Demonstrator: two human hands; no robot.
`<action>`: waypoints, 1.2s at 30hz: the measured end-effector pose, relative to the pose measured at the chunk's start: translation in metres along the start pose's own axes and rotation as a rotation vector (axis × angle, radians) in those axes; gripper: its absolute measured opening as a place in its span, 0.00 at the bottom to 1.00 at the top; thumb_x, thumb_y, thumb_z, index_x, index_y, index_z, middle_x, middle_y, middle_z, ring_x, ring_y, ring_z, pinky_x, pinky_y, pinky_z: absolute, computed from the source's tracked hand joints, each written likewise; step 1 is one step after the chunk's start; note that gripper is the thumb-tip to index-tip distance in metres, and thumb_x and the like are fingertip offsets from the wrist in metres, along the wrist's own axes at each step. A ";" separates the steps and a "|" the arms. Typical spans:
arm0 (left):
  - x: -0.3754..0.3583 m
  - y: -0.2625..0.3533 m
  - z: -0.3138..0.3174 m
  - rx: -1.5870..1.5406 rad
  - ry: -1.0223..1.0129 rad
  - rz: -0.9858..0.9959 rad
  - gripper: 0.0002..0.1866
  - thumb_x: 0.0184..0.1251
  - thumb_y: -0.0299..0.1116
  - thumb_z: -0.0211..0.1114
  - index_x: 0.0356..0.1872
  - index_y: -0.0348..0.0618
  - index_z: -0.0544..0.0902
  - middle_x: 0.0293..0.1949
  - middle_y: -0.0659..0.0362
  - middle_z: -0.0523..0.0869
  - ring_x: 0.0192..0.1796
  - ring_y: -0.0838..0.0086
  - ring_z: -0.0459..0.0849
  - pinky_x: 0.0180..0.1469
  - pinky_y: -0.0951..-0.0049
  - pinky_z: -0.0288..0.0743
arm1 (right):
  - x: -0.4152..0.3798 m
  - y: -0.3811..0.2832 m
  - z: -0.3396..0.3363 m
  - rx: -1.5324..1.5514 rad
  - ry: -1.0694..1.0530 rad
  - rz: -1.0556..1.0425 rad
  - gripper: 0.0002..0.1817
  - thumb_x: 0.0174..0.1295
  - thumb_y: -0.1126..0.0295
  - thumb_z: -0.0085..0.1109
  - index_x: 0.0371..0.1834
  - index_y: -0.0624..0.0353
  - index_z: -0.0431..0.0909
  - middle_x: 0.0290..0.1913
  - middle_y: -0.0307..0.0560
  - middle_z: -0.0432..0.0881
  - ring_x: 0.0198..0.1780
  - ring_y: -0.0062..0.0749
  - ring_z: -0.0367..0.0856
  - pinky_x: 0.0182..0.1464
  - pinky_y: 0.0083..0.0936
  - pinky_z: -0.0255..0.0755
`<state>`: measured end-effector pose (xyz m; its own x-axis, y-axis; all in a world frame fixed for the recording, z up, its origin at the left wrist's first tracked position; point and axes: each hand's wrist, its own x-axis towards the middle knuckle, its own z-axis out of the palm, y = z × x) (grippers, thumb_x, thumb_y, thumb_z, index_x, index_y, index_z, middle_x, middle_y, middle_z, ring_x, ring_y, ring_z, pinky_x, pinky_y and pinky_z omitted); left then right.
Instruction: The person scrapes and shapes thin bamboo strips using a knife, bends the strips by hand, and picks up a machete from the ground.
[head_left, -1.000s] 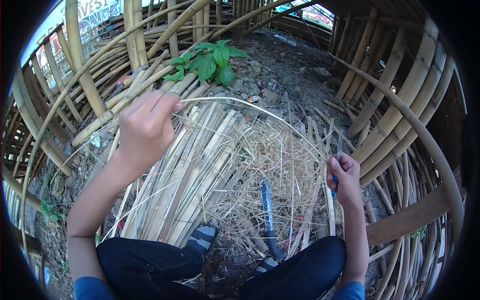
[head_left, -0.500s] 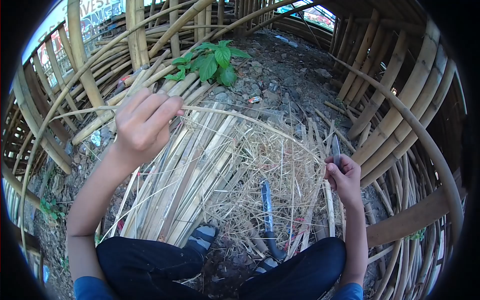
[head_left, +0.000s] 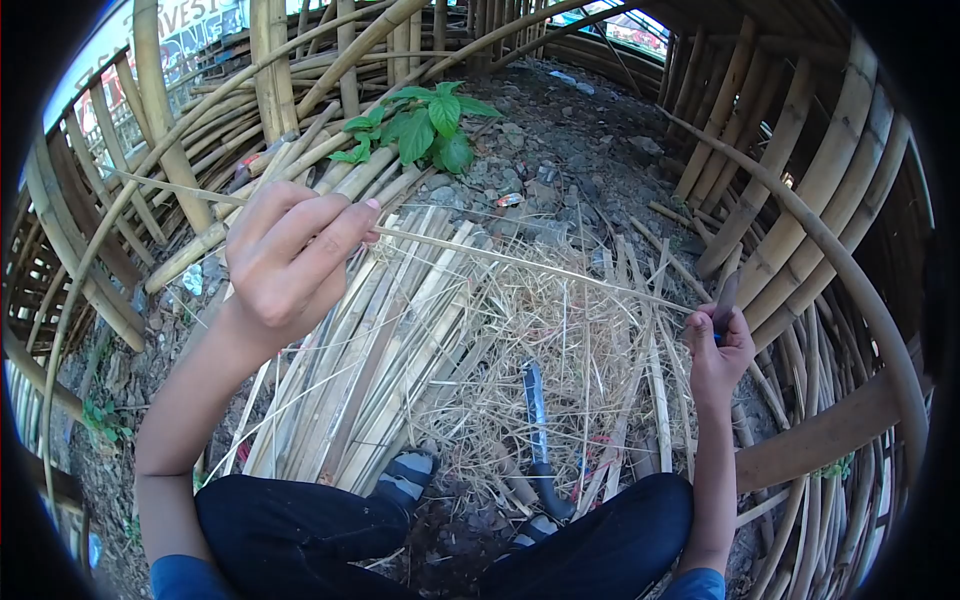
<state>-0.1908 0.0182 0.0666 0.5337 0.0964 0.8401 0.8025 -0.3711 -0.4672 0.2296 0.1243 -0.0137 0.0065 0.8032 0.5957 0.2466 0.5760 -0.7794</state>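
My left hand (head_left: 285,265) pinches thin bamboo sliver (head_left: 520,262), frame centre; right hand (head_left: 720,350) fisted round small knife (head_left: 724,297). Sliver light, springy, sharp-edged: grip near ends.

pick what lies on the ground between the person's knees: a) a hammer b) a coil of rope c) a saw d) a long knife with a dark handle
d: a long knife lies blade-up on the straw between the knees, while the left hand and right hand pull a thin bamboo strip taut above it.
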 end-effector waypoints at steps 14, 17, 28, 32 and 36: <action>0.002 0.009 -0.002 0.006 0.063 -0.149 0.16 0.43 0.11 0.70 0.37 0.33 0.85 0.32 0.55 0.83 0.34 0.64 0.79 0.35 0.69 0.72 | -0.004 -0.006 0.006 -0.123 0.142 -0.327 0.04 0.63 0.85 0.60 0.37 0.66 0.76 0.35 0.40 0.80 0.33 0.15 0.77 0.36 0.13 0.72; 0.005 0.007 0.004 -0.045 0.096 -0.217 0.15 0.37 0.13 0.66 0.31 0.36 0.85 0.29 0.58 0.82 0.32 0.66 0.78 0.33 0.67 0.67 | -0.006 -0.005 0.001 0.033 0.072 -0.116 0.02 0.65 0.81 0.60 0.37 0.65 0.76 0.30 0.39 0.79 0.25 0.12 0.71 0.26 0.10 0.64; 0.011 0.011 -0.003 -0.264 -0.120 -0.347 0.11 0.41 0.11 0.64 0.26 0.38 0.83 0.27 0.59 0.83 0.30 0.66 0.77 0.34 0.68 0.69 | 0.008 -0.004 -0.007 0.454 -0.046 0.268 0.14 0.70 0.61 0.59 0.35 0.60 0.72 0.23 0.37 0.72 0.15 0.15 0.62 0.16 0.15 0.54; 0.013 0.013 -0.005 -0.307 -0.106 -0.387 0.11 0.42 0.11 0.64 0.25 0.38 0.84 0.27 0.58 0.83 0.29 0.67 0.77 0.33 0.70 0.70 | 0.009 -0.006 -0.008 0.554 -0.104 0.360 0.14 0.70 0.60 0.59 0.34 0.60 0.72 0.23 0.36 0.71 0.14 0.16 0.62 0.15 0.15 0.54; 0.014 0.014 -0.005 -0.340 -0.063 -0.388 0.11 0.42 0.10 0.64 0.26 0.37 0.85 0.27 0.58 0.84 0.29 0.68 0.78 0.33 0.71 0.70 | 0.010 -0.002 -0.010 0.541 -0.138 0.356 0.13 0.72 0.59 0.55 0.36 0.58 0.71 0.23 0.36 0.69 0.14 0.14 0.60 0.15 0.14 0.53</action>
<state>-0.1730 0.0098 0.0729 0.2373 0.3381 0.9107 0.8180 -0.5752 0.0004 0.2390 0.1296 -0.0046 -0.1354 0.9499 0.2816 -0.2694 0.2382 -0.9331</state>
